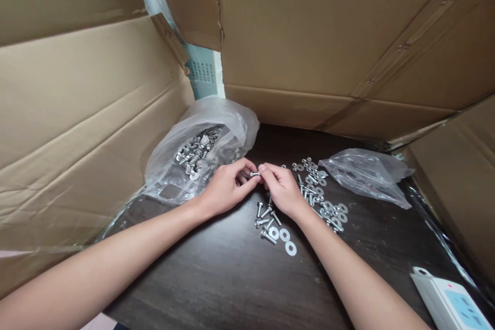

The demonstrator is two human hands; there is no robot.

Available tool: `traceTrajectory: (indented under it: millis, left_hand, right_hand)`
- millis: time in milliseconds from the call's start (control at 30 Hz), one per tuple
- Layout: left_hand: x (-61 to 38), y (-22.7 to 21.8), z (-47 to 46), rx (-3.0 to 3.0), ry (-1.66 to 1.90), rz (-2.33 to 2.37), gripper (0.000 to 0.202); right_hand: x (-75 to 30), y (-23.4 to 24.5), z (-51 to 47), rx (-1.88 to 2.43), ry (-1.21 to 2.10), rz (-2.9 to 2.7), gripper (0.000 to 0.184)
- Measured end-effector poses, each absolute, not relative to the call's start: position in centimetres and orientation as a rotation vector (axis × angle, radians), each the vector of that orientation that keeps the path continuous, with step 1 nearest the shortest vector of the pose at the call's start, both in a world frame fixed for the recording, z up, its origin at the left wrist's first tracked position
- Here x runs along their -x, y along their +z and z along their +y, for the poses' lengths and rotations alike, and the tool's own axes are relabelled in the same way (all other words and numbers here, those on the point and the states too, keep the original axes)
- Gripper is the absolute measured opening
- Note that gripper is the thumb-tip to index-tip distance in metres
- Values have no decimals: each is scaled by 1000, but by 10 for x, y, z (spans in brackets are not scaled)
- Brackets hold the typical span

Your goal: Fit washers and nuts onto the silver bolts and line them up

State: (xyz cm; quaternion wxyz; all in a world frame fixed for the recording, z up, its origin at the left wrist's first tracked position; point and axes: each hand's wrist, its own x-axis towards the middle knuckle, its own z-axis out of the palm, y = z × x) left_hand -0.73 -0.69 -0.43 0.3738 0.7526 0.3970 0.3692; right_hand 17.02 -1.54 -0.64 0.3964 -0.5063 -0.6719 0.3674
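Observation:
Over a dark wooden table (pixel 216 278), my left hand (pixel 226 188) and my right hand (pixel 280 188) meet fingertip to fingertip. Between them they pinch a small silver bolt (pixel 254 174). Just below the hands lies a small cluster of loose bolts (pixel 265 219) with three flat washers (pixel 285 240). To the right of my right hand, several bolts and washers (pixel 323 198) are scattered. Left of my left hand stands an open clear plastic bag of assembled bolts (pixel 197 152).
Cardboard panels (pixel 309 36) wall in the table at the back, left and right. A flat, nearly empty clear plastic bag (pixel 367 172) lies at the right. A white power strip (pixel 448 301) sits at the near right corner.

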Motion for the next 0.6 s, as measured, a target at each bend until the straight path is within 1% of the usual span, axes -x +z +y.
traceTrajectory:
  millis: [67,167,233,600]
  left_hand:
    - [7,-4,-6,-1911,964,1020,13]
    - [6,-4,-6,-1908,977,1021,13]
    - [6,-4,-5,-1913,969,1019,13]
    - [5,-5,-5,-1912,942,991,12]
  right_hand:
    - [-171,-4,-16,1267,917,-1690,36]
    - [-172,-2,-15,1218,927,-1668,20]
    - [-172,-3,-15,1209,950,-1662,15]
    - [-173,-3,-15,1226,976,-1682,12]
